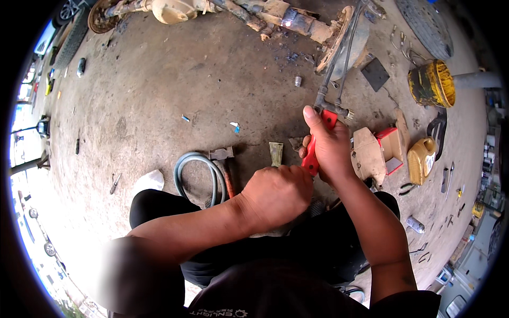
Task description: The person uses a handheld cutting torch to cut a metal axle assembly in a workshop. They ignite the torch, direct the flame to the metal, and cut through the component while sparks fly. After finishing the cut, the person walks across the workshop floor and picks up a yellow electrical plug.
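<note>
A cutting torch (330, 119) with a red handle, dark metal valve body and long thin tubes slants up and away in front of me. My right hand (333, 151) wraps around the red handle, its thumb lying along the top near the valves. At the handle's lower end, my left hand (278, 193) is closed in a fist; its fingers hide exactly what part it grips. A ribbed brass-coloured knob (347, 114) sticks out beside the valve body. The tubes' far ends overlap a rusty round plate (338, 45) on the axle.
A rusty vehicle axle (175, 9) lies across the far floor. Near my knees are a coiled grey hose (183, 167) and a hammer (221, 153). At right stand an open cardboard box (368, 153), a golden jug (422, 159) and a yellow-stained bucket (424, 85).
</note>
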`<state>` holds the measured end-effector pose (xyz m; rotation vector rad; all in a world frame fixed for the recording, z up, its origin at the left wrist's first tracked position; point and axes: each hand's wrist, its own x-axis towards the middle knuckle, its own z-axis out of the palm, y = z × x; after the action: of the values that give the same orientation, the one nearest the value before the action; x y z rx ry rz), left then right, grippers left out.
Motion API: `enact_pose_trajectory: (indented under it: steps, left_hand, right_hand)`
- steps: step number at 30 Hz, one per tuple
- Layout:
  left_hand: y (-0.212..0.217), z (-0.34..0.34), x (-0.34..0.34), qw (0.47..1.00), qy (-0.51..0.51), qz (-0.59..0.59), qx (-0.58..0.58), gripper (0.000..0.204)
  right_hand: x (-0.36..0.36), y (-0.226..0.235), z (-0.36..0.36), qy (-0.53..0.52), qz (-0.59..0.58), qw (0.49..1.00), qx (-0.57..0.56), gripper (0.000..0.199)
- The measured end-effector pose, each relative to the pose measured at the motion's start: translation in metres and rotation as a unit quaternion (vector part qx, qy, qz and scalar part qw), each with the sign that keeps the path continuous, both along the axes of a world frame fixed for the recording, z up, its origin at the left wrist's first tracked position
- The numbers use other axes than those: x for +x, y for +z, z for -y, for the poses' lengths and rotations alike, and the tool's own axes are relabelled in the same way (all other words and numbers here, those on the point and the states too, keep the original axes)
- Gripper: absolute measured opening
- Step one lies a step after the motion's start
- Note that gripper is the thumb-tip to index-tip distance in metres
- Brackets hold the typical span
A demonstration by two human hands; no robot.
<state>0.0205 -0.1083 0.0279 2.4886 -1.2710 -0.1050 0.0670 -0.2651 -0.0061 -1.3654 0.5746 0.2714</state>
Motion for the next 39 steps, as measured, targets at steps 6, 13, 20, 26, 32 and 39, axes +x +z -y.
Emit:
enact_pose_trajectory:
  steps: [6, 13, 20, 26, 32, 39]
  left_hand:
    - [0.002, 0.000, 0.001, 1.000, -0.015, -0.018, -0.016, 0.011]
    - [-0.007, 0.003, -0.001, 0.999, -0.029, -0.036, -0.022, 0.009]
    - [-0.002, -0.002, 0.002, 0.998, -0.051, -0.032, -0.032, 0.011]
    - [-0.004, -0.005, 0.004, 0.996, -0.064, -0.057, -0.040, 0.010]
    - [-0.017, -0.007, -0.004, 0.998, 0.020, -0.041, -0.037, 0.020]
    - [0.001, 0.003, -0.001, 0.992, 0.110, -0.032, 0.058, 0.047]
  right_hand:
    - [0.001, 0.002, 0.004, -0.017, -0.017, 0.998, 0.054, 0.044]
    - [-0.001, -0.003, 0.002, 0.016, 0.011, 1.000, 0.001, 0.038]
    - [0.003, 0.002, 0.002, 0.037, -0.019, 0.999, 0.007, 0.038]
    - [0.001, -0.010, 0.007, 0.083, -0.051, 0.995, 0.035, 0.038]
    - [0.005, -0.012, 0.003, 0.139, 0.010, 0.989, 0.045, 0.043]
    - [0.009, -0.010, 0.007, 0.094, 0.028, 0.995, -0.017, 0.052]
